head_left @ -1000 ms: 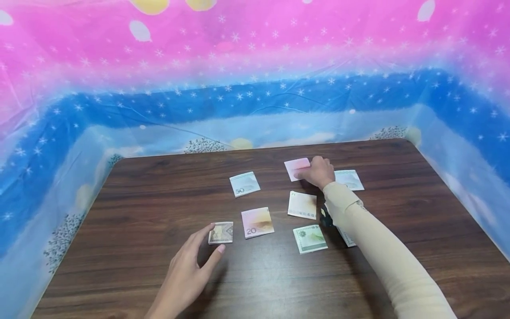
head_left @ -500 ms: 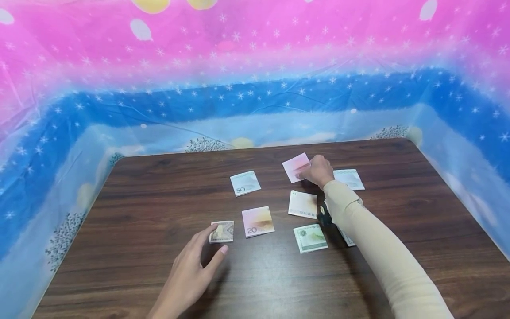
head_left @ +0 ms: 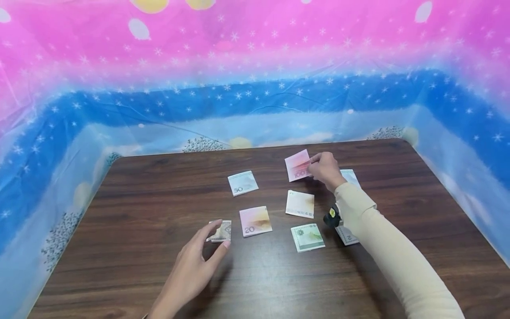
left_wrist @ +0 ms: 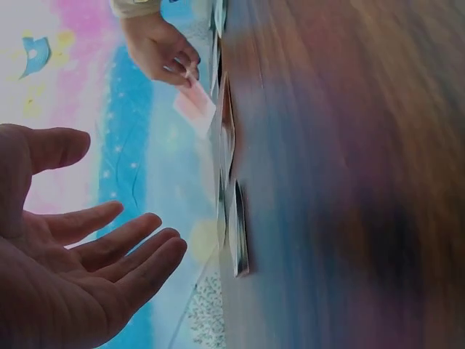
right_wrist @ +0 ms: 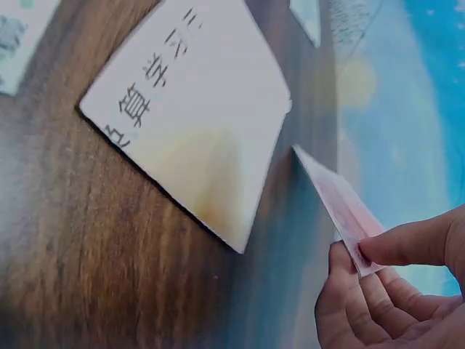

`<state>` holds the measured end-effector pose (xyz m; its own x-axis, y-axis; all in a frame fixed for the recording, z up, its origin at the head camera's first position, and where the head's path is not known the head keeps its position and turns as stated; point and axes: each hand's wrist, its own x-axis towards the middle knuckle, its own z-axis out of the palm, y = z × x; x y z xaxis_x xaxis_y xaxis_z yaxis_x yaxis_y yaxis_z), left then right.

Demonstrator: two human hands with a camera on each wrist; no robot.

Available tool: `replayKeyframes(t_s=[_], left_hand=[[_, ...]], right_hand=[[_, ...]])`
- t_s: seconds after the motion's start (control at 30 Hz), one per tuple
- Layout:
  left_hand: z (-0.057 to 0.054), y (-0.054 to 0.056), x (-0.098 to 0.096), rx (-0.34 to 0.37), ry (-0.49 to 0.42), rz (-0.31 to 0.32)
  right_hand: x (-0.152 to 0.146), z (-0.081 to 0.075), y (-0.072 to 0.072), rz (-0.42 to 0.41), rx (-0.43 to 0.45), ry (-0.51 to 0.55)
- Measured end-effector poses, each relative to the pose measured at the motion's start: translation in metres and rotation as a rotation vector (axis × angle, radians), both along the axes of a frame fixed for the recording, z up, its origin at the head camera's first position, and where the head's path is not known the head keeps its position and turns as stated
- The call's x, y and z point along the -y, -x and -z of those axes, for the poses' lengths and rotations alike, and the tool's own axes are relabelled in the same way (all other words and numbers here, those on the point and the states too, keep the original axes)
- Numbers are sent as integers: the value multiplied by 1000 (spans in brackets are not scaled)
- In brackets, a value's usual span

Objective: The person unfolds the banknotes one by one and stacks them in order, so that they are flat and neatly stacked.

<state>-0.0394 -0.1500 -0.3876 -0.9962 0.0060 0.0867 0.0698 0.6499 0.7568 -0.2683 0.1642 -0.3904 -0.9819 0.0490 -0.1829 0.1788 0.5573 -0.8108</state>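
My right grip (head_left: 326, 170) pinches the pink note (head_left: 296, 165) at its right edge, so nearly all of its printed face, marked 100, spreads out to the left of my fingers. It looks close to square, with no clear long axis, and slants up and away from the pinch. My left grip (head_left: 195, 259) is well apart from it, fingers loose and spread, holding nothing, beside and partly over the brown note (head_left: 225, 231). Just nearer to me than my right grip lies the pale note (head_left: 299, 204) on the counter (head_left: 139, 190). From overhead I cannot judge the pink note's height; the left wrist view shows it hanging from my fingertips, seemingly clear of the counter. Only the right wrist view shows my thumb (right_wrist: 421, 243) on one face, fingers behind the other.
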Motion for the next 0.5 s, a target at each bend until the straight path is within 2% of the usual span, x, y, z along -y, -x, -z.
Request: replayKeyframes(t_s=[0.3,0.5], left_hand=[[4,13,-11,38,-182,46],[7,22,-20,21,-280,77]], right_hand=[[-4,-14,-23,-52,14,152],[-2,-19,-44,-99,20,218]])
